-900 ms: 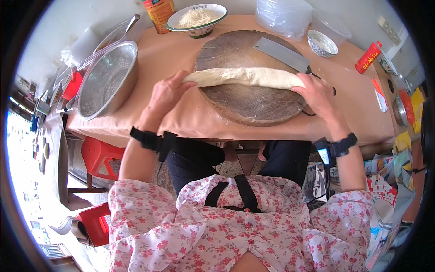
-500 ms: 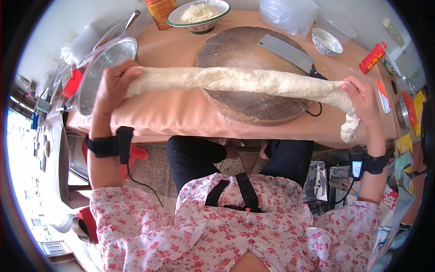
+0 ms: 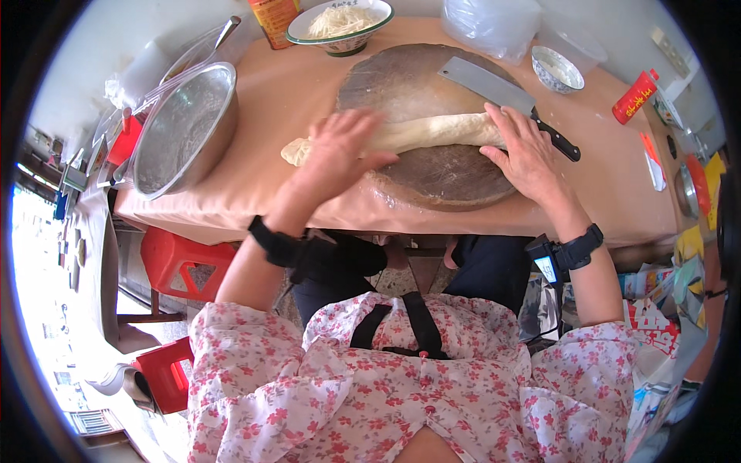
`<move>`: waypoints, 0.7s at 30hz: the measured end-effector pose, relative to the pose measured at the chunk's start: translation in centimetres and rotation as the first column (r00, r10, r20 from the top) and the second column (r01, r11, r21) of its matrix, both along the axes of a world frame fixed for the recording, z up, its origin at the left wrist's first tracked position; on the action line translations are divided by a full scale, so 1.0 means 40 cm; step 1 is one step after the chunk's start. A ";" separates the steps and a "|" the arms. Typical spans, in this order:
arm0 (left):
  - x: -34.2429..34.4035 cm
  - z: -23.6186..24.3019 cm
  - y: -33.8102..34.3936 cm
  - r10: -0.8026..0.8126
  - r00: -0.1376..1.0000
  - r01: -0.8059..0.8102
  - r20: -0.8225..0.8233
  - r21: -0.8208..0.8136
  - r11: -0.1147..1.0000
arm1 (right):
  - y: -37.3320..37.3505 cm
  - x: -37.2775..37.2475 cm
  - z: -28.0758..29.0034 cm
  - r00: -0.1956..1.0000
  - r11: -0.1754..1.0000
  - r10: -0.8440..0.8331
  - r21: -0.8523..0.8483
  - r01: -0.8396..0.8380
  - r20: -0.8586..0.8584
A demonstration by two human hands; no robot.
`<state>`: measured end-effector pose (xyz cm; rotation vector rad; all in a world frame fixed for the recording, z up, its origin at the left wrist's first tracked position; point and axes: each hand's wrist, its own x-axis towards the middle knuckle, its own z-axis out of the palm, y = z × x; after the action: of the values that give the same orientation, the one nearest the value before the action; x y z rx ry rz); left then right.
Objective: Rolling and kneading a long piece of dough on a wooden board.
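A long pale roll of dough (image 3: pixel 436 133) lies across a round wooden chopping board (image 3: pixel 455 174), its left end (image 3: pixel 295 152) sticking out past the board's edge. Over the left part of the dough is my left hand (image 3: pixel 337 148), its fingers stretched out and slightly smeared by motion. My right hand (image 3: pixel 525 150) rests at the dough's right end, thumb and fingers spread apart, covering that end. On the board's far right side lies a cleaver (image 3: pixel 490 83) with a black handle (image 3: pixel 559 140), close to my right fingers.
A metal basin (image 3: pixel 189 131) stands at the left. Along the back are a bowl of pale shreds (image 3: pixel 340 27), an orange-yellow container (image 3: pixel 275 21), a plastic bag (image 3: pixel 494 27) and a small bowl with white contents (image 3: pixel 557 71). A red bottle (image 3: pixel 635 98) lies at right. Red stools (image 3: pixel 181 262) stand below.
The dough, held stretched in the air between both hands, now lies shorter on the board. Both hands have come inward and let go of its ends, fingers spread over it.
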<state>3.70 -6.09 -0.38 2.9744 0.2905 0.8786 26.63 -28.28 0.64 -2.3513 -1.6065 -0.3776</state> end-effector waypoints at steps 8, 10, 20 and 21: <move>0.125 -0.025 -0.071 -0.013 0.999 0.016 -0.038 0.081 0.997 | -0.139 0.063 -0.071 0.997 0.989 -0.076 0.124 0.076 -0.007; 0.115 -0.027 -0.061 -0.029 0.999 0.030 -0.020 0.093 0.995 | -0.167 0.059 -0.095 0.998 0.980 -0.067 0.186 0.068 -0.016; -0.045 0.165 0.075 -0.112 0.993 0.092 -0.043 -0.328 0.940 | -0.288 0.063 0.059 0.921 0.956 0.127 0.293 -0.015 -0.368; -0.061 0.194 0.081 -0.107 0.993 0.081 -0.059 -0.336 0.938 | -0.306 0.061 0.103 0.858 0.972 0.108 0.234 0.015 -0.502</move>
<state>1.26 -2.84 7.40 2.6845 0.2660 0.6339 29.07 -40.53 4.76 -2.0036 -1.2791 0.0760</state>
